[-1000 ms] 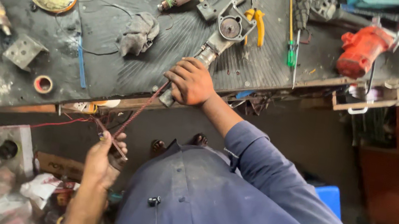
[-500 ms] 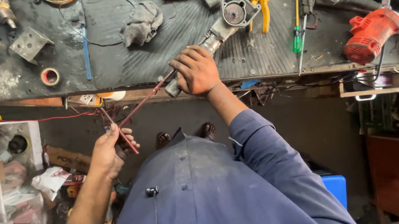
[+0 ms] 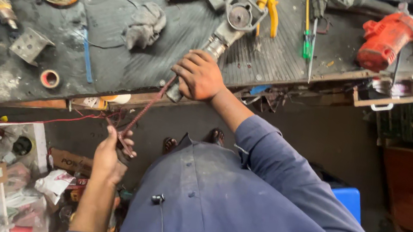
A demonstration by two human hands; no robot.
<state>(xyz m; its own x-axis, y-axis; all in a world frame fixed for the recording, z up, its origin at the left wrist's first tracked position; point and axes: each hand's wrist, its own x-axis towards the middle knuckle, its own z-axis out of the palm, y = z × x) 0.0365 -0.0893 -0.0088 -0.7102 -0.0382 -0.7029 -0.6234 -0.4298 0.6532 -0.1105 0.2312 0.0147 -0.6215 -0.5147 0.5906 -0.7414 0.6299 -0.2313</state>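
1. Right hand [image 3: 199, 75]: fingers closed round lower end of a grey power-tool body [image 3: 221, 44], at front edge of worktop [image 3: 116, 64].
2. Tool body: long axis diagonal, running up and away from right hand toward its round head.
3. Red cord [image 3: 144, 109]: taut, runs from under right hand down-left to left hand [image 3: 112, 154].
4. Left hand: fist clamped on cord end, below worktop edge; farther from tool than right hand.
5. Nearby: yellow pliers [image 3: 271, 11], beyond tool head; grey rag [image 3: 145, 24], left of right hand.

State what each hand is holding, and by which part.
The right hand grips the grey power tool by its handle end. The left hand holds the tool's dark cord at its lower end.
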